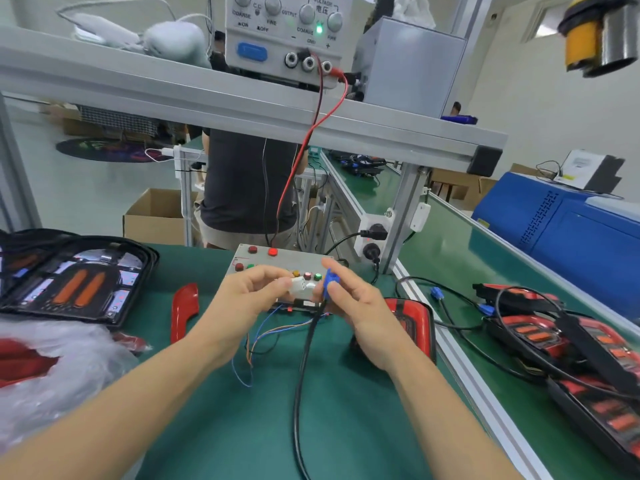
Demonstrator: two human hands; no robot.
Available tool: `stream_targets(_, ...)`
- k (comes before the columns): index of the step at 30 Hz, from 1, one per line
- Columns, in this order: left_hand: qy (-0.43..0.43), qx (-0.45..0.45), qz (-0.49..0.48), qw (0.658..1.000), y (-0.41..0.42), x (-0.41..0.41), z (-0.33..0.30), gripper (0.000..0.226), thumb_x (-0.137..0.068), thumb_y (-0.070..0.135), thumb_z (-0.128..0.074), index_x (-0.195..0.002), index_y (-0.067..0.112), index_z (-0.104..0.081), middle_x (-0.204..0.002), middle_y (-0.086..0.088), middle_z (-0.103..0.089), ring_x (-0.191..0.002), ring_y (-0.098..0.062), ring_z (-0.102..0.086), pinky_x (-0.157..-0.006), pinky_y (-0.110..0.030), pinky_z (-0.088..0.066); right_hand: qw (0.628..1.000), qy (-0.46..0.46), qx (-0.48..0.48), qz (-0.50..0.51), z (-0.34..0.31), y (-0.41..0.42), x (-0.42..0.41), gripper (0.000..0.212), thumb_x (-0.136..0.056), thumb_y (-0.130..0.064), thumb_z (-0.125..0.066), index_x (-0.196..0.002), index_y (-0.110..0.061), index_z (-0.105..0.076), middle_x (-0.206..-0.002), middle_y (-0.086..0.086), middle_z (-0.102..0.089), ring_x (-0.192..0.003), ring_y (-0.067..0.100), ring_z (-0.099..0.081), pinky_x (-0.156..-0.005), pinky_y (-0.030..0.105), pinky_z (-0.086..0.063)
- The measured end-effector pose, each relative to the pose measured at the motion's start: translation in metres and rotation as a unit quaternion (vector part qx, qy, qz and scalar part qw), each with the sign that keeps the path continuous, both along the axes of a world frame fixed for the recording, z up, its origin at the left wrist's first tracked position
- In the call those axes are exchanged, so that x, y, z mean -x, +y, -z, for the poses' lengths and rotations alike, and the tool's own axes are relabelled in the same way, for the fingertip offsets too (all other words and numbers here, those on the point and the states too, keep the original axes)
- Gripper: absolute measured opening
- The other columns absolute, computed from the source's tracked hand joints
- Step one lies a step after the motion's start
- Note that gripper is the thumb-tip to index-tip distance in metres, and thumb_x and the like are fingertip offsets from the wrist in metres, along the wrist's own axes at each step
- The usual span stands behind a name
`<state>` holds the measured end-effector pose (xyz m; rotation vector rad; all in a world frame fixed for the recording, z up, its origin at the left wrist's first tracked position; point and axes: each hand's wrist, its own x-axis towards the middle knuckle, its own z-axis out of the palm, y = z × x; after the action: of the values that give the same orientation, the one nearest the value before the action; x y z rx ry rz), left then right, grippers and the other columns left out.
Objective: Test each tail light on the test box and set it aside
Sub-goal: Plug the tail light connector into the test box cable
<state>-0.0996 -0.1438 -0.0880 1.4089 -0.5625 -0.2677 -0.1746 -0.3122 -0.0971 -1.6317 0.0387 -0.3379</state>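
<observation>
Red tail lights (568,344) right of hands (298,299).

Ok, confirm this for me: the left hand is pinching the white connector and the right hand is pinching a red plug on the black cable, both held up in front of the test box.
Not quite. The plug pinched by the right hand is blue, not red, as the head view shows. The rest stands: the left hand pinches the white connector, the plug is on the black cable, and both are held in front of the test box.

Light: bright and even, shining from above.
Shadows: lying soft and faint.
Edges: bending outward, blurring slightly.
</observation>
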Motion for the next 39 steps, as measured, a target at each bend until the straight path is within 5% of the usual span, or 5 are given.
stream_targets(11,0.006,0.011,0.091,0.996,0.020,-0.009,0.000,0.014,-0.083,0.004,-0.064,-0.088,0.008,-0.076,-0.077,-0.011,-0.064,-0.061,-0.010,-0.043,-0.059,-0.016,-0.035,0.988,-0.088,-0.010,0.126,-0.029,0.013,-0.039,0.025,-0.094,0.000,-0.056,-0.102,-0.024,-0.059,-0.089,-0.002,-0.069,-0.072,0.001,-0.063,-0.070,0.013,-0.049)
stream_targets(15,-0.074,-0.200,0.274,0.938,0.012,0.000,0.004,0.016,-0.082,0.011,-0.065,-0.092,0.017,-0.077,-0.101,-0.001,-0.073,-0.095,-0.009,-0.065,-0.086,-0.015,-0.045,0.974,-0.157,-0.107,0.121,-0.049,0.014,-0.050,0.024,-0.096,-0.001,-0.053,-0.107,-0.021,-0.057,-0.097,-0.004,-0.071,-0.098,0.010,-0.067,-0.088,0.030,-0.056)
stream_targets(19,-0.202,-0.357,0.074,0.909,0.001,-0.023,0.018,0.018,-0.094,0.013,-0.056,-0.098,0.020,-0.072,-0.072,0.007,-0.065,-0.060,0.005,-0.052,-0.059,-0.007,-0.036,0.974,-0.196,-0.089,0.067,-0.050,0.010,-0.034,0.024,-0.096,-0.013,-0.054,-0.111,-0.030,-0.062,-0.098,-0.006,-0.073,-0.098,0.011,-0.066,-0.091,0.026,-0.052)
stream_targets(30,-0.043,-0.039,-0.025,0.998,0.011,-0.023,0.023,0.023,-0.088,-0.006,-0.058,-0.086,0.013,-0.071,-0.075,-0.005,-0.075,-0.070,-0.003,-0.067,-0.067,-0.005,-0.045,0.980,0.019,0.196,0.031,0.009,0.003,0.002,0.023,-0.096,-0.014,-0.057,-0.096,-0.037,-0.061,-0.085,-0.016,-0.067,-0.082,-0.010,-0.060,-0.075,0.003,-0.040)
stream_targets(39,-0.045,-0.065,0.024,0.997,0.009,-0.013,0.019,0.016,-0.085,-0.006,-0.062,-0.094,0.001,-0.073,-0.079,-0.006,-0.075,-0.076,-0.005,-0.067,-0.076,-0.008,-0.047,0.980,-0.002,0.195,0.031,0.012,0.003,0.000,0.019,-0.096,-0.012,-0.057,-0.091,-0.027,-0.068,-0.076,-0.007,-0.069,-0.079,0.006,-0.064,-0.084,0.031,-0.053)
